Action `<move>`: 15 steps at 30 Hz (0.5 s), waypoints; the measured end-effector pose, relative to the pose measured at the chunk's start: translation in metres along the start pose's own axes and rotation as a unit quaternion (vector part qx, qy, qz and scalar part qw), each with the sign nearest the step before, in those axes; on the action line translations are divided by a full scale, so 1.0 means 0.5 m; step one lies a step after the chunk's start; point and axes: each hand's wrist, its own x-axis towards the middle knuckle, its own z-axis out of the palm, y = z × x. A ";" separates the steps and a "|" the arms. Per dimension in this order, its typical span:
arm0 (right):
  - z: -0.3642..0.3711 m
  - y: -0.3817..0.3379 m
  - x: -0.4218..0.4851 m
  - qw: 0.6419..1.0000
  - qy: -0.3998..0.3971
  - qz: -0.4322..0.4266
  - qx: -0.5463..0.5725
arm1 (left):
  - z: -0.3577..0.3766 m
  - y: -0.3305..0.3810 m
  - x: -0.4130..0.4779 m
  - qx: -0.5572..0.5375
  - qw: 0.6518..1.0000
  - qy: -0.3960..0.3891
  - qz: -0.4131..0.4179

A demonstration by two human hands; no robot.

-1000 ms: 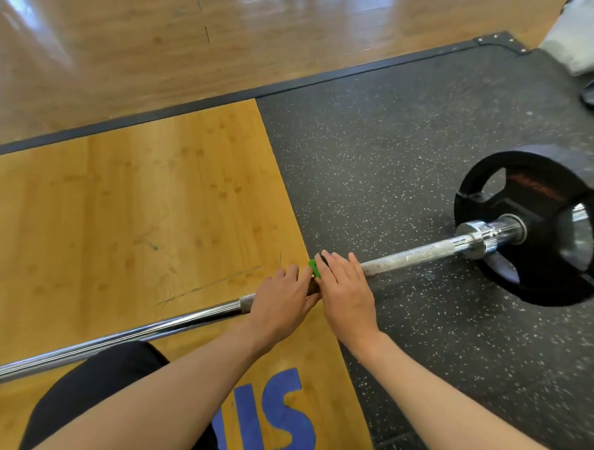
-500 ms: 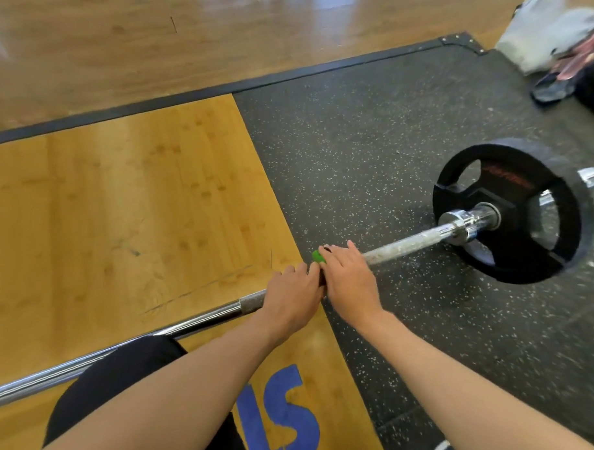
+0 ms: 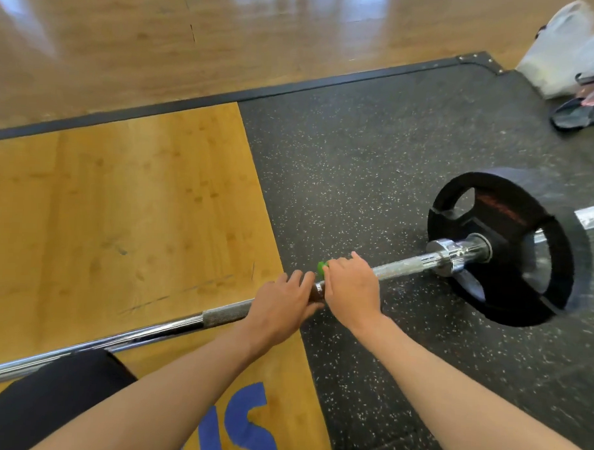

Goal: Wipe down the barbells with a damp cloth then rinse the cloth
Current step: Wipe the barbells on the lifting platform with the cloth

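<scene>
Left hand (image 3: 282,305) first: curled over the barbell (image 3: 405,264) from above, thumb tucked underneath, gripping bare knurled steel, no cloth showing under it. Right beside it, almost touching: right hand (image 3: 350,290), also curled over the shaft, with a scrap of green cloth (image 3: 321,266) poking out by the fingertips. Presumably wrapped round the bar under that palm, but no telling the amount hidden in there.

Now left to right along the bar. Lying flat on the floor, long axis running from lower left up to upper right, angling a bit away from the body toward the right end. Smooth chrome at the far left over the wooden platform (image 3: 121,202), passing just behind a dark-clad knee (image 3: 47,401), then a knurled patch, then the two hands parked right at the wood/rubber seam. Past the right hand, over the speckled rubber mat (image 3: 358,159): a stretch of dull, chalky-looking shaft, then the shiny collar (image 3: 456,254), then the black plate (image 3: 510,245) standing on edge, sleeve end sticking out behind.

Guessing mid-wipe here. Next stroke probably a slide straight along that axis, rightward toward the collar. Right hand nearer that end and carrying the cloth, left hand better placed for steadying. Worth keeping the grip tracking the bar's line, not cutting across it. Some bags (image 3: 561,49) way off in the top right corner, well apart from everything.
</scene>
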 end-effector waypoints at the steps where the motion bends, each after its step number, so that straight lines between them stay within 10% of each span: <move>1: 0.008 0.002 -0.017 1.000 0.007 -0.016 0.018 | 0.004 0.004 0.006 -0.003 1.000 -0.007 -0.008; 6: 0.011 0.127 -0.063 0.988 0.046 -0.140 0.056 | 0.020 0.028 0.024 0.008 0.997 0.033 -0.067; 15: -0.003 0.064 -0.016 0.994 -0.067 -0.041 0.072 | 0.000 0.081 0.013 0.019 0.984 -0.008 -0.179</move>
